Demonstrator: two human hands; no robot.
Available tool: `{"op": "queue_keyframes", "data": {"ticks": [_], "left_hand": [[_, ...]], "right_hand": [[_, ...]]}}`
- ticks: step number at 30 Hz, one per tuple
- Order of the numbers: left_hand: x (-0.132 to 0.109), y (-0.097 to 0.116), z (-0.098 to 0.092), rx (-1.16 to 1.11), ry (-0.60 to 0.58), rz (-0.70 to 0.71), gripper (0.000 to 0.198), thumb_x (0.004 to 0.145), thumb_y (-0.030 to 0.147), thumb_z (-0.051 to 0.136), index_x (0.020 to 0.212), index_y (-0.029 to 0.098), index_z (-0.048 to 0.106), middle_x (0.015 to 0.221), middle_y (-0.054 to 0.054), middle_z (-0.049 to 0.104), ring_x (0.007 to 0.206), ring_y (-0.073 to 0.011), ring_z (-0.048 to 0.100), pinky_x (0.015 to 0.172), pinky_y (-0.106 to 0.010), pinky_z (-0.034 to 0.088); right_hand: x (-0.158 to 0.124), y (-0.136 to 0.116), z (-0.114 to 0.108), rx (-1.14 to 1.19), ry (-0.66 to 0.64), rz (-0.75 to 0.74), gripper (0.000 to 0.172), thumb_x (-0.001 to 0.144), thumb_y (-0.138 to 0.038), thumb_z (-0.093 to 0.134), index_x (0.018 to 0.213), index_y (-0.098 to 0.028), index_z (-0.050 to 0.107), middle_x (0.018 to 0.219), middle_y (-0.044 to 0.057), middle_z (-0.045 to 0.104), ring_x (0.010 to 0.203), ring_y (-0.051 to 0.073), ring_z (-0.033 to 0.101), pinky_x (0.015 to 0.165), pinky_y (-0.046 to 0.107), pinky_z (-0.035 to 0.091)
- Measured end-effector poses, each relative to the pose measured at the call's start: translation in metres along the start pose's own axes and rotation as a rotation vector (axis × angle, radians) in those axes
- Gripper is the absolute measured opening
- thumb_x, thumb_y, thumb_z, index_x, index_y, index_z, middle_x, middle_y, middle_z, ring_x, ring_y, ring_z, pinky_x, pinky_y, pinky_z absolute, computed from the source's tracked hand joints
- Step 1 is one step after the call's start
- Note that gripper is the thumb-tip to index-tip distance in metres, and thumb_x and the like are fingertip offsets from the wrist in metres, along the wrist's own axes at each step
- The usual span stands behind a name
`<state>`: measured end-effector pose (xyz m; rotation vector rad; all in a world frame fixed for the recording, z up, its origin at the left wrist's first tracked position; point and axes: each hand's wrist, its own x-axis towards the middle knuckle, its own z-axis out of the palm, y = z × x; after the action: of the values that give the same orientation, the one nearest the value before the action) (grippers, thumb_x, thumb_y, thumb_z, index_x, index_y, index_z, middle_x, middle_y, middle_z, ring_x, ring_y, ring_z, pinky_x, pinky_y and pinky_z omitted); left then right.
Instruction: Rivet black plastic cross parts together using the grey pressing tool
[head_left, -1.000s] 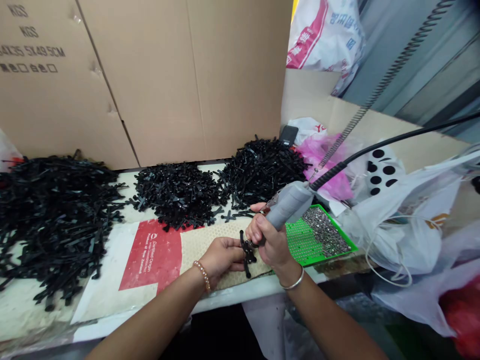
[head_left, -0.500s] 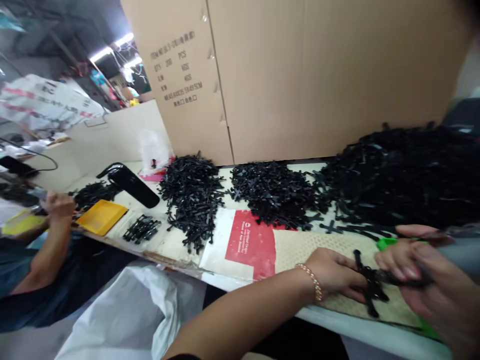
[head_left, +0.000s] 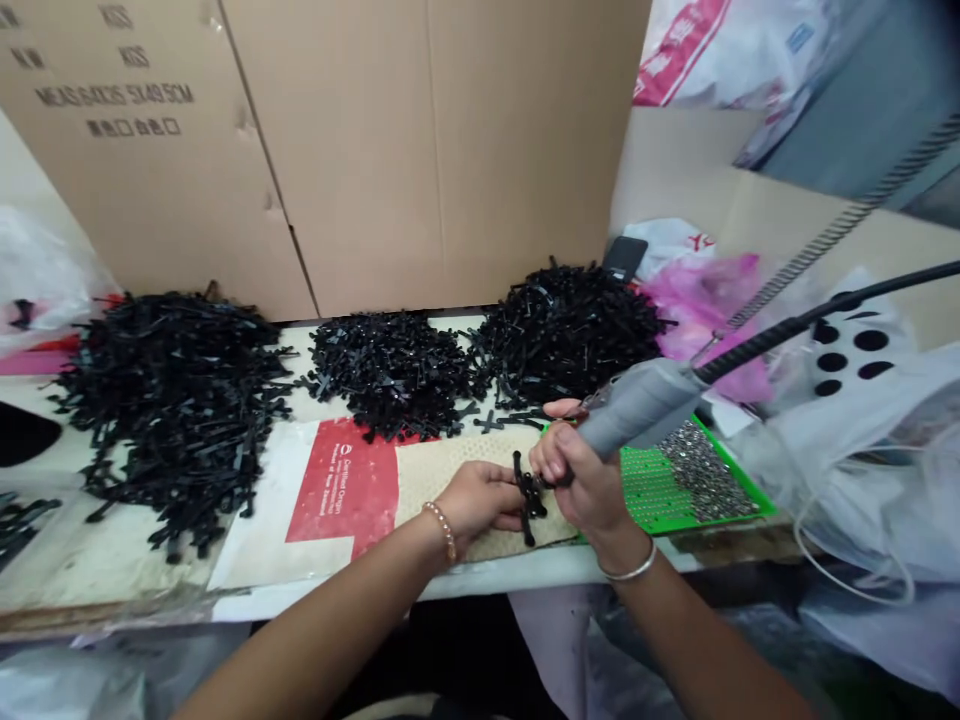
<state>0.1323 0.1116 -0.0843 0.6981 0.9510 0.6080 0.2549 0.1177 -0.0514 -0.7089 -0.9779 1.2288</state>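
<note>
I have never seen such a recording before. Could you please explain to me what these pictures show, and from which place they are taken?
There is no robot here: you see a person's two bare hands. Every picture comes from one camera worn on that person's head, looking forward and down.

The left hand holds a small black piece by its fingers. The right hand grips a grey tool, with a cable and a spring at its back end. The tool's front end is close to the piece, partly hidden by the fingers.

On the table lie three large heaps of black pieces. At the right is a green tray holding many tiny metal parts.
</note>
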Motion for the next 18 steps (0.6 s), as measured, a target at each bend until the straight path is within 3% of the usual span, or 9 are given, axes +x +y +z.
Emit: {"op": "queue_keyframes", "data": {"ticks": [18], "left_hand": [[-0.0025, 0.0026, 0.0028, 0.031, 0.020, -0.001, 0.022, 0.058, 0.013, 0.069, 0.080, 0.009, 0.069, 0.081, -0.007, 0.068, 0.067, -0.0133, 0.062, 0.060, -0.022, 0.054]], "right_hand": [[0.0001, -0.0014, 0.0002, 0.011, -0.024, -0.013, 0.021, 0.081, -0.034, 0.066, 0.096, -0.022, 0.058, 0.048, -0.008, 0.039, 0.040, 0.010, 0.032, 0.044, 0.025, 0.033]]}}
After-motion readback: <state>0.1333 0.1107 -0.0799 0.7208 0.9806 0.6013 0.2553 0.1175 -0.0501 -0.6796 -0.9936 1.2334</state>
